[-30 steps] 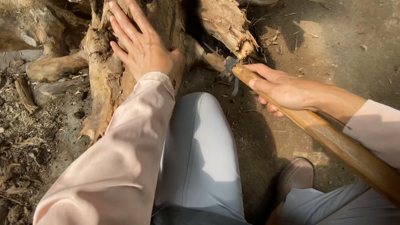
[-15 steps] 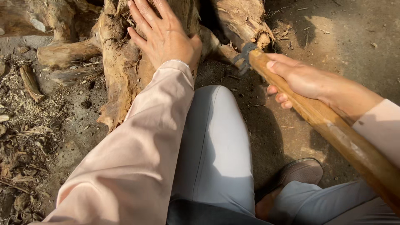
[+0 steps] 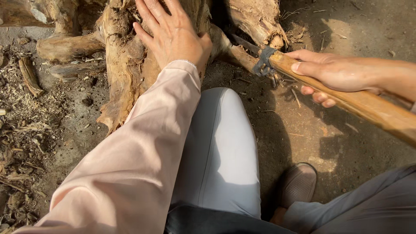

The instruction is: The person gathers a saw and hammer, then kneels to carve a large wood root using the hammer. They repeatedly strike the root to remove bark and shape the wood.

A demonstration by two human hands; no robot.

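At the top centre, I am pressing my open left hand flat on the gnarled brown tree stump. My right hand is gripping the long wooden-handled axe; I should be keeping those fingers clear of its dark metal head.

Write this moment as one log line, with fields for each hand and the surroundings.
left hand: flat on tree stump | right hand: grips wooden handle | metal head: at stump | ground: wood chips

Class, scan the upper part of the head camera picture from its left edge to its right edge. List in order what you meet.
Small wood chunk → gnarled tree stump → left hand flat on the stump → metal tool head → right hand gripping the wooden handle.
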